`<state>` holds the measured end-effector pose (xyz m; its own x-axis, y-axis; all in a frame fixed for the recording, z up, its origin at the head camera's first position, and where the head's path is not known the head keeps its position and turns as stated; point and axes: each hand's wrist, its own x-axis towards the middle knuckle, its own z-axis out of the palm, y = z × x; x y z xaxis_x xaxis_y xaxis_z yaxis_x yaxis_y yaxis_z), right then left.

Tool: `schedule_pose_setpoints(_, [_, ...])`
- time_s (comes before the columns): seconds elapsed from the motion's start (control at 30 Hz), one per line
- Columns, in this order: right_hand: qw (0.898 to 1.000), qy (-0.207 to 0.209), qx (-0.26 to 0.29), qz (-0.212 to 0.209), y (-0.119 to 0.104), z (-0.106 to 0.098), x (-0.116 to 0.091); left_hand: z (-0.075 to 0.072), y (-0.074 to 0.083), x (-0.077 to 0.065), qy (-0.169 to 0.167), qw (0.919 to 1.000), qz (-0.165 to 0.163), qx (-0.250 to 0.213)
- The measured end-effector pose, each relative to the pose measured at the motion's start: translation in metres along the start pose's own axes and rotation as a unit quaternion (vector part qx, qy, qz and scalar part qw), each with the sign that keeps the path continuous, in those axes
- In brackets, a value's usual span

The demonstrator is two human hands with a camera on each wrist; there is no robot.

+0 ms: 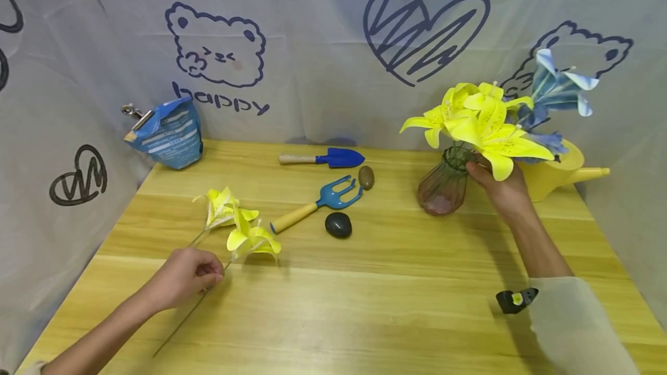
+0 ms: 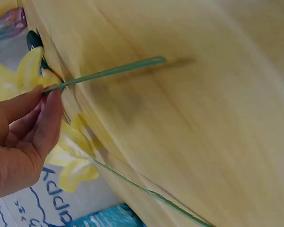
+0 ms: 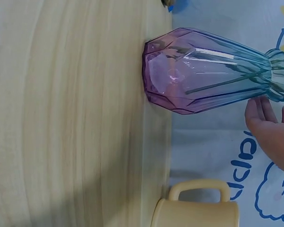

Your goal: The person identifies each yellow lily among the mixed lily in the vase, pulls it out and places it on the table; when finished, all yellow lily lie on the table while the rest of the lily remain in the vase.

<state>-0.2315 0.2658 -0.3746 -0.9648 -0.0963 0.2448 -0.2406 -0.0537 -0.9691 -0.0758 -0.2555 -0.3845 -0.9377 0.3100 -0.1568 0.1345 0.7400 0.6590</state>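
Observation:
In the head view, my left hand (image 1: 182,279) pinches the thin green stem of a yellow artificial lily (image 1: 253,242) low over the wooden table. A second yellow lily (image 1: 217,206) lies just beyond that hand. At the right, my right hand (image 1: 502,190) touches the neck of a ribbed glass vase (image 1: 443,190) that stands upright. Yellow lilies (image 1: 484,120) spread over its mouth and partly hide the fingers. From the right wrist view, the fingertips (image 3: 253,105) meet one side of the neck without wrapping it. The glass fades from purple to teal, with a stem (image 3: 217,84) inside.
A yellow watering can (image 1: 547,181) stands behind the right hand, near blue flowers (image 1: 560,88). Mid-table lie a blue trowel (image 1: 344,158), a blue hand fork (image 1: 330,197), a brown stone (image 1: 366,177) and a black stone (image 1: 339,225). A clipped blue bag (image 1: 174,138) sits back left.

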Motion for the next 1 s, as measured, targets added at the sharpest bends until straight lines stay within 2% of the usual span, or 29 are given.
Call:
schedule_pose_setpoints(0.13, [0.998, -0.047, -0.050, -0.016, 0.004, -0.004, 0.004, 0.003, -0.010, -0.003, -0.019, 0.9996, 0.002, 0.022])
schedule_pose_setpoints(0.17, [0.996, -0.064, -0.070, 0.003, 0.005, -0.004, 0.004, 0.004, -0.012, -0.003, -0.019, 0.9993, 0.002, 0.032])
schedule_pose_setpoints(0.2, [0.990, -0.075, -0.117, 0.028, 0.003, -0.002, 0.003, 0.004, -0.014, -0.002, -0.018, 0.9989, 0.003, 0.044])
schedule_pose_setpoints(0.3, [0.973, -0.117, -0.185, 0.075, 0.007, -0.002, 0.003, 0.005, -0.016, -0.002, -0.006, 0.9972, -0.002, 0.075])
schedule_pose_setpoints(0.37, [0.962, -0.123, -0.225, 0.094, 0.011, -0.001, 0.001, 0.005, -0.016, -0.002, -0.005, 0.9967, -0.005, 0.080])
schedule_pose_setpoints(0.57, [0.959, -0.114, -0.251, 0.064, 0.023, -0.002, 0.002, -0.006, -0.007, -0.006, -0.012, 0.9961, -0.025, 0.084])
schedule_pose_setpoints(0.7, [0.957, -0.112, -0.260, 0.061, 0.025, -0.001, 0.003, -0.030, 0.013, -0.005, 0.010, 0.9947, -0.020, 0.101])
schedule_pose_setpoints(0.8, [0.955, -0.108, -0.270, 0.054, 0.024, 0.000, 0.002, -0.051, 0.038, 0.002, 0.064, 0.9940, -0.001, 0.089])
schedule_pose_setpoints(0.87, [0.952, -0.105, -0.283, 0.048, 0.023, 0.000, 0.002, -0.059, 0.057, 0.011, 0.111, 0.9919, 0.021, 0.058])
schedule_pose_setpoints(0.93, [0.948, -0.102, -0.298, 0.043, 0.024, -0.001, 0.001, -0.062, 0.076, 0.025, 0.151, 0.9872, 0.049, 0.014])
schedule_pose_setpoints(1.0, [0.945, -0.101, -0.308, 0.040, 0.025, -0.002, 0.001, -0.060, 0.097, 0.042, 0.163, 0.9834, 0.069, -0.042])
